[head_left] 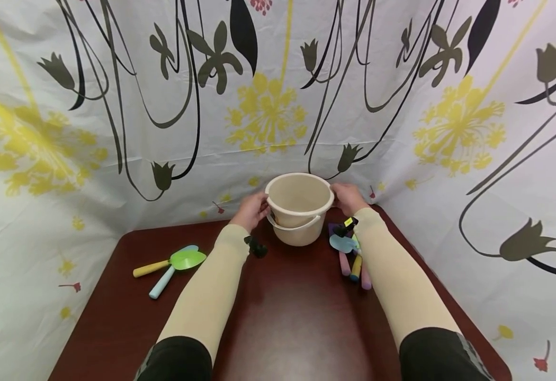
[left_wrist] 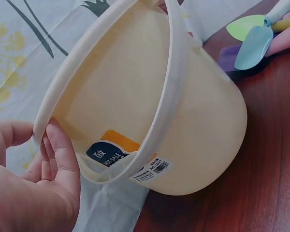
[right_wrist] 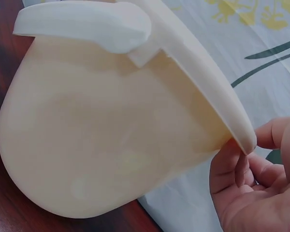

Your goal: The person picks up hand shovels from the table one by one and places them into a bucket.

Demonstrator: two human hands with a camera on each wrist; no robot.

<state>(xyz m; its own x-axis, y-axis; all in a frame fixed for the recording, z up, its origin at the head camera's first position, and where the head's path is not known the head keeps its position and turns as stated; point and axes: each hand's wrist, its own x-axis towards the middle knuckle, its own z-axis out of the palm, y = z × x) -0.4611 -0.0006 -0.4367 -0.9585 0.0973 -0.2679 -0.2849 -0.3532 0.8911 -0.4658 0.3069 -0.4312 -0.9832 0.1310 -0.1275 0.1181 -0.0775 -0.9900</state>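
Note:
A cream plastic bucket (head_left: 299,233) stands upright at the far edge of the table, its handle lowered across the front. My left hand (head_left: 251,210) pinches the rim on the left side; in the left wrist view that hand (left_wrist: 43,179) has thumb and fingers on either side of the rim. On the opposite side my right hand (head_left: 348,198) grips the rim too, and the right wrist view shows its fingers (right_wrist: 227,169) curled under the edge. A label (left_wrist: 117,150) with orange and dark blue is on the bucket.
On the left of the dark red table (head_left: 297,328) lie a green trowel (head_left: 187,259) with a yellow handle and a light blue one (head_left: 162,282) beneath it. Several small garden tools (head_left: 344,262) lie right of the bucket, partly under the right forearm. A patterned curtain (head_left: 211,132) surrounds the table.

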